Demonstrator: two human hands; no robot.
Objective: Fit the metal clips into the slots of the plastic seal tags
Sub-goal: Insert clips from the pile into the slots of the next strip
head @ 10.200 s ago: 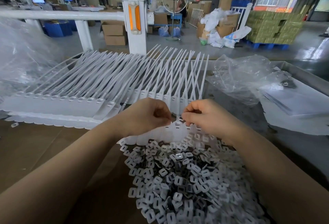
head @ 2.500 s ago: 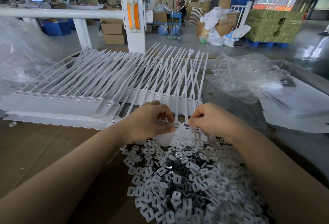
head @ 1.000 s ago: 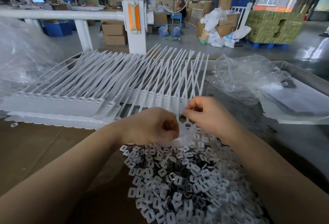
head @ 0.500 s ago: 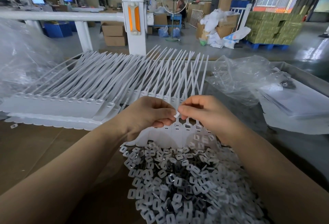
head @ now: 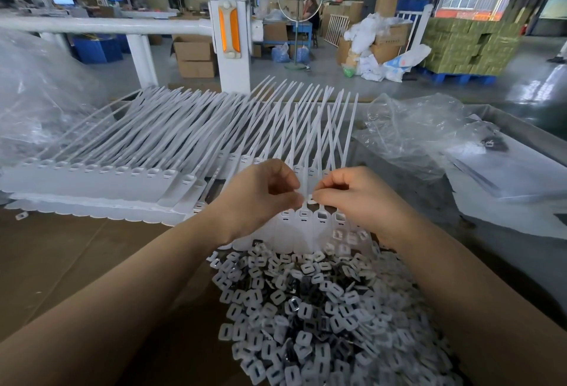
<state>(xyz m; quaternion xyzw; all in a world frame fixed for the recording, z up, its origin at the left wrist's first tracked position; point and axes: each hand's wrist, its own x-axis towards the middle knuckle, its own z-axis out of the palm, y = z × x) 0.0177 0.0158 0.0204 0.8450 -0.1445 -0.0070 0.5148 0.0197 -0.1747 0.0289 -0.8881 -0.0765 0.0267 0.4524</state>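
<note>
A strip of joined white plastic seal tags (head: 302, 229) lies in front of me, its long tails pointing away. My left hand (head: 260, 198) has its fingers curled, thumb and forefinger meeting at the top of the strip. My right hand (head: 352, 198) pinches a small white clip (head: 312, 199) just above the tag heads. Two tag slots (head: 322, 216) to the right look hollow. A large heap of small white and metal clips (head: 310, 309) lies below the strip.
Stacked strips of white seal tags (head: 101, 176) fill the left of the brown cardboard work surface (head: 61, 256). Crumpled clear plastic bags (head: 414, 137) lie right and far left. A white railing post (head: 228, 32) stands behind; boxes and pallets stand on the warehouse floor.
Over the last second both hands rose from the strip and met fingertip to fingertip above the tag heads; the right hand now holds a clip there. The strip's heads show more fully.
</note>
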